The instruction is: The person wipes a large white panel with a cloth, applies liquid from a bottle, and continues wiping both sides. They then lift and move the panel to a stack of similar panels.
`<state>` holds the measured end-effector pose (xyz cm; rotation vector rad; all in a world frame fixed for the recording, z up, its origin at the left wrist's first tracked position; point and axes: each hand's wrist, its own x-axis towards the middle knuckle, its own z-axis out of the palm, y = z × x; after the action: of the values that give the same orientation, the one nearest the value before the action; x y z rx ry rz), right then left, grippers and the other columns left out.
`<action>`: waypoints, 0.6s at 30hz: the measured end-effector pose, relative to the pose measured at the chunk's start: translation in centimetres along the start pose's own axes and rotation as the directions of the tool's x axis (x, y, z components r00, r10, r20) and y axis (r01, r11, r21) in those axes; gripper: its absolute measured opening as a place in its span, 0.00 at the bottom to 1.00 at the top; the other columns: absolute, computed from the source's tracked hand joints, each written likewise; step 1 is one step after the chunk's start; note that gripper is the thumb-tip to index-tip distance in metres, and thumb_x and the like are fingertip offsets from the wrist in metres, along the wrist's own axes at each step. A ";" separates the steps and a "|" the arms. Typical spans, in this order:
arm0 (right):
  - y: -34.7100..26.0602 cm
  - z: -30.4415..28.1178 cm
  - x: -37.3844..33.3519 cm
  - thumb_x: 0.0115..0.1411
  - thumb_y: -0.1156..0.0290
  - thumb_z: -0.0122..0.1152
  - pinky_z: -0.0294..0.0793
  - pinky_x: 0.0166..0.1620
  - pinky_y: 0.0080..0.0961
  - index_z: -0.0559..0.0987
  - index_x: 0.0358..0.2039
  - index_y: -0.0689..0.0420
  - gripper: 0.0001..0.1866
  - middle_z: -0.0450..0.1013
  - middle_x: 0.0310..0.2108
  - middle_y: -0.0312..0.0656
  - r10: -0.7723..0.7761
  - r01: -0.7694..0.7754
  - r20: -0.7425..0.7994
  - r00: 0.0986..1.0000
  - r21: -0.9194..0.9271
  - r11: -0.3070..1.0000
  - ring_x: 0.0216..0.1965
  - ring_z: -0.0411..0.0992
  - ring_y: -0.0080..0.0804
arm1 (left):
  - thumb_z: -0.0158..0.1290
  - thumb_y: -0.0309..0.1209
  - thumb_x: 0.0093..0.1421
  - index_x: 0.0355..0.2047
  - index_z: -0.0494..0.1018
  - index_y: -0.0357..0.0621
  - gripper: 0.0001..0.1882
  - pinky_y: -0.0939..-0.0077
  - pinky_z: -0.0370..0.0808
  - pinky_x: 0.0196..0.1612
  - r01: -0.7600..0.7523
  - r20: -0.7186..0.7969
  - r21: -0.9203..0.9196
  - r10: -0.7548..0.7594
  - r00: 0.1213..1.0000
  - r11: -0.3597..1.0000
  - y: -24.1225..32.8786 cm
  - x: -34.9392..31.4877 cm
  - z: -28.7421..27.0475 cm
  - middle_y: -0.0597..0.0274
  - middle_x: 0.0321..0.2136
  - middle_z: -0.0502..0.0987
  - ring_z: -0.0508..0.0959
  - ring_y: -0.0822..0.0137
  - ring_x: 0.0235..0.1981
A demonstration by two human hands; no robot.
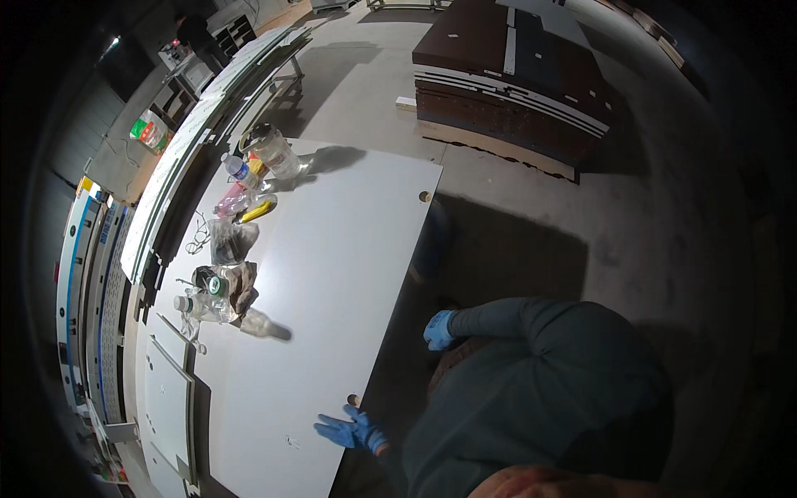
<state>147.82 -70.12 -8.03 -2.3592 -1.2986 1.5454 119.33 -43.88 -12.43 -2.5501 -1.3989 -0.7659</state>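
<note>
My left hand (351, 428), in a blue glove, lies at the near edge of a large white panel (315, 282). Its fingers are stretched out and nothing shows in them. Right beside it, the panel has a round hole (353, 400); a patch of small pale bits (292, 442) is farther in on the surface. Off the panel's edge, in front of my body, hangs my right hand (438, 330), gloved in blue too. Its fingers look curled in, with no object visible in them.
Along the panel's far side are a large clear jar (276, 154), a water bottle (238, 169), a yellow-handled tool (258, 209), a dark bag (231, 241) and a lying clear bottle (203, 308). Dark brown boards (498, 116) are stacked beyond. Another person (199, 37) stands far back.
</note>
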 end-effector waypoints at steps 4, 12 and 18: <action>-2.6 -0.9 -0.3 0.63 0.55 0.54 0.74 0.55 0.45 0.84 0.48 0.55 0.22 0.81 0.48 0.50 -0.044 0.049 -0.112 0.993 0.044 0.998 0.52 0.78 0.49 | 0.43 0.62 0.69 0.73 0.60 0.48 0.42 0.49 0.61 0.69 0.191 0.151 0.222 -0.227 0.962 0.956 -5.1 4.4 2.1 0.39 0.71 0.59 0.61 0.43 0.72; -6.5 -3.7 2.1 0.66 0.52 0.51 0.72 0.59 0.43 0.83 0.51 0.53 0.24 0.79 0.53 0.47 -0.253 0.266 -0.170 0.952 0.055 0.963 0.56 0.75 0.46 | 0.30 0.66 0.70 0.77 0.49 0.50 0.45 0.50 0.46 0.75 0.224 0.351 0.313 -0.332 0.876 0.923 -6.4 4.1 4.6 0.45 0.76 0.49 0.50 0.49 0.77; -10.1 -8.6 5.6 0.66 0.56 0.51 0.73 0.54 0.47 0.82 0.48 0.54 0.20 0.79 0.49 0.49 -0.448 0.478 -0.297 0.843 0.031 0.878 0.49 0.77 0.49 | 0.36 0.64 0.70 0.76 0.51 0.51 0.43 0.58 0.46 0.75 0.316 0.376 0.210 -0.374 0.848 0.925 -6.0 4.4 4.7 0.53 0.77 0.50 0.51 0.56 0.77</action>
<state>149.09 -56.61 -3.34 -1.9106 -1.5242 1.0593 118.07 -35.59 -15.03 -2.4685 -2.0002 -0.1465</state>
